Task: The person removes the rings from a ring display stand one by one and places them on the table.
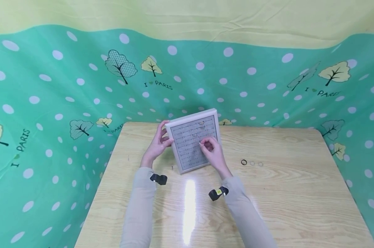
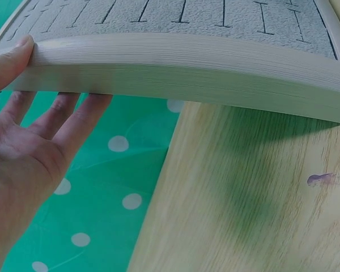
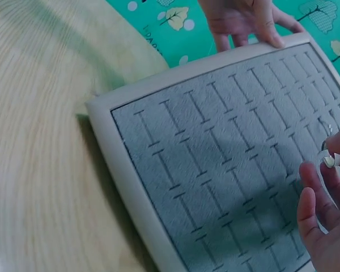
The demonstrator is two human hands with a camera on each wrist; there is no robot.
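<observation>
Ring tray (image 1: 193, 143), grey slotted foam in a pale frame, sits mid-table (image 1: 298, 193), tilted up at 12 o'clock. Left hand (image 1: 157, 144) props its 9 o'clock edge, thumb on top, fingers straight underneath, prob to keep the slots facing up. Right hand (image 1: 212, 151) pinches a small ring (image 3: 328, 161) over the foam. Three loose rings (image 1: 252, 163) lie at 3 o'clock; two are too faint to make out tbh.
</observation>
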